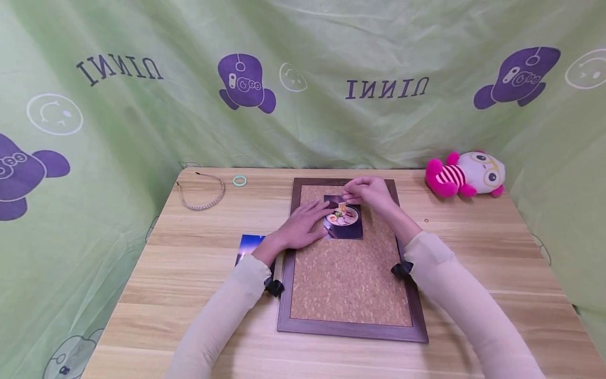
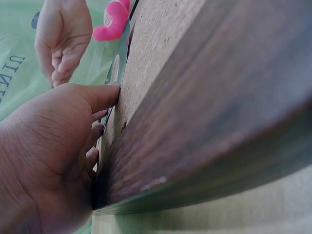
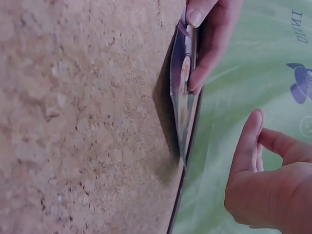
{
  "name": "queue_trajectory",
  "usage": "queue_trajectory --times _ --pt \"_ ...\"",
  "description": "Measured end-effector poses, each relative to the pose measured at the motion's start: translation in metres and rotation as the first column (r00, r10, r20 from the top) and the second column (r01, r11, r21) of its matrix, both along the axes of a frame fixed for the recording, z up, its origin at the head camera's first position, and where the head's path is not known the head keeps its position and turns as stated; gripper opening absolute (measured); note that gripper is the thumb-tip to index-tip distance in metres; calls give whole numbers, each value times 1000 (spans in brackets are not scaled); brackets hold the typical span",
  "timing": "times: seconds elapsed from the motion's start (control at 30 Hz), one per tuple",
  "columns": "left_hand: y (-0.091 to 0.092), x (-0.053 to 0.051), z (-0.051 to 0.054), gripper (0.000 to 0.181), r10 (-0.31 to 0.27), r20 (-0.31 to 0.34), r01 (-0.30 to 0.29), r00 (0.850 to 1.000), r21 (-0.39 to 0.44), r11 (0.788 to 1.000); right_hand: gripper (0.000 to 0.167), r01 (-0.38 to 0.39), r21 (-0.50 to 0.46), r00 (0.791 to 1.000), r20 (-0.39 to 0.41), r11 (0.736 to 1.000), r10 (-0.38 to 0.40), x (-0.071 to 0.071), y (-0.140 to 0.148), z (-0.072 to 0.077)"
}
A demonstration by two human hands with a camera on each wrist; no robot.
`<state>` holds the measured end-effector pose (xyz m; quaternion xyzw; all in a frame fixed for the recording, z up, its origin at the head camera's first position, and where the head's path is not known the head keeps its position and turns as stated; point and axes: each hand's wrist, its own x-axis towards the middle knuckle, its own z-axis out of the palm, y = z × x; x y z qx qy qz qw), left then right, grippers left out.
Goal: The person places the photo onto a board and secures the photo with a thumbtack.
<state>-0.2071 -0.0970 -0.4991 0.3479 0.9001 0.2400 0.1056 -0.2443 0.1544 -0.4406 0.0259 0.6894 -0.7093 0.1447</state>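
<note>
A photo of a noodle bowl (image 1: 344, 227) lies on the upper part of a dark-framed cork board (image 1: 350, 284). My left hand (image 1: 303, 226) rests with spread fingers on its left side; in the left wrist view that hand (image 2: 53, 141) has its thumb against the surface. One edge of the photo (image 3: 178, 73) stands off the cork in the right wrist view. My right hand (image 1: 371, 196) is by the photo's top right edge. Thumb and fingertip of the right hand (image 3: 273, 180) meet in the right wrist view, and no object shows between them.
A blue picture (image 1: 250, 245) lies partly under my left forearm. A beaded headband (image 1: 203, 207) and a mint ring (image 1: 239, 181) are at the back left of the table (image 1: 189, 284). At the back right lie a pink-and-white plush toy (image 1: 466, 175) and a tiny ring (image 1: 426, 220).
</note>
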Motion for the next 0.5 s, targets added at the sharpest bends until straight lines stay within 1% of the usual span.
queue_trajectory --times 0.1,0.17,0.33,0.5 --pt "0 0 0 65 -5 0 5 1000 -5 1000 21 -2 -17 999 37 1000 3 -6 0 -6" --pt "0 -1 0 66 -7 1 7 1000 -7 1000 27 -18 -3 997 70 1000 18 -8 3 -9" --pt "0 -1 -1 66 0 -1 0 1000 -14 1000 38 -58 73 989 143 996 47 -14 8 -14" --pt "0 0 -1 66 3 1 -3 1000 -11 1000 40 -70 152 986 161 986 46 -20 11 -19"
